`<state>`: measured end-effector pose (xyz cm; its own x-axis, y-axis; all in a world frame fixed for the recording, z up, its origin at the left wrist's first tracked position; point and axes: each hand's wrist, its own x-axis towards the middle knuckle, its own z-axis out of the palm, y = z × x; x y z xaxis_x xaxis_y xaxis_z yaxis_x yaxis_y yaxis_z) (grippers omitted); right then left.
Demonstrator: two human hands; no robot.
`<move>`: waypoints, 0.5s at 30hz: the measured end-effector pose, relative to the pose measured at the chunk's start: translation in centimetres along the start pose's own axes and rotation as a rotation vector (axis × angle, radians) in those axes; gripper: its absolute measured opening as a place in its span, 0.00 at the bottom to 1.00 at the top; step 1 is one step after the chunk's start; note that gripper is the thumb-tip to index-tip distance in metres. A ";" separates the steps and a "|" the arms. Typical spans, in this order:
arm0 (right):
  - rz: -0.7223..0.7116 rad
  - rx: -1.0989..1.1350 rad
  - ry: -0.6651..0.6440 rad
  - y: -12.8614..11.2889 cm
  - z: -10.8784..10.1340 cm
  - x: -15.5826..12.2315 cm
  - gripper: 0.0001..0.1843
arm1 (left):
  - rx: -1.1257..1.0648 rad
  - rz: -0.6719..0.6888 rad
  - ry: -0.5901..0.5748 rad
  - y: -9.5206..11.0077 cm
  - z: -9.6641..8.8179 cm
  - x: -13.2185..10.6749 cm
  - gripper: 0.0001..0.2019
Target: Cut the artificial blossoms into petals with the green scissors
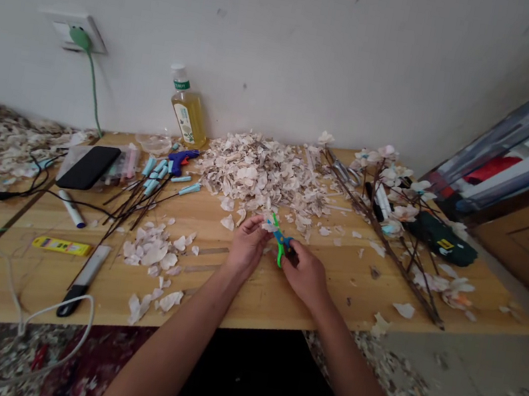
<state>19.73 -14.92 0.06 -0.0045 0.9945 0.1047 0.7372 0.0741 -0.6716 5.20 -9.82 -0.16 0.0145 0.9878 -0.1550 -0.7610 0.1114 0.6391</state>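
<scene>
Near the front middle of the wooden table, my right hand (304,269) grips a pair of green and blue scissors (281,245) by the handles. My left hand (247,244) pinches a small pale petal (270,226), which lies at the scissor blades. Whether the blades touch it I cannot tell. Just beyond my hands spreads a large heap of dried whitish petals (263,171). Left of my left hand lies a smaller group of loose petals (152,247).
A glue gun (182,160), dark stems with light-blue ends (153,179) and a bottle of yellow liquid (190,111) stand back left. Further left are a black phone (88,167), a marker (72,210) and a knife (86,280). A flowered branch (388,246) lies right.
</scene>
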 end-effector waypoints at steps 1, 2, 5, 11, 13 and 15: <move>0.001 0.009 -0.001 0.0 0.0 0.0 0.15 | 0.002 0.002 -0.004 0.0 0.1 0.0 0.17; 0.004 0.018 -0.002 0.0 0.0 0.0 0.15 | 0.005 0.004 -0.008 0.1 0.1 -0.1 0.16; 0.018 0.035 -0.007 0.0 0.0 0.0 0.15 | 0.020 0.015 -0.011 0.2 0.4 -0.3 0.14; 0.034 0.004 -0.012 -0.2 0.0 0.1 0.14 | 0.058 0.061 -0.024 0.3 0.8 -0.5 0.16; 0.022 -0.004 -0.005 -0.1 0.1 0.1 0.14 | 0.064 0.061 -0.029 0.4 0.9 -0.5 0.16; 0.014 0.005 -0.002 -0.1 0.0 0.1 0.15 | 0.063 0.055 -0.032 0.4 0.9 -0.6 0.15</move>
<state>19.65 -14.86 0.08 0.0045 0.9956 0.0939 0.7337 0.0605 -0.6767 5.47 -10.25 0.88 -0.0041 0.9955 -0.0949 -0.7189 0.0630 0.6922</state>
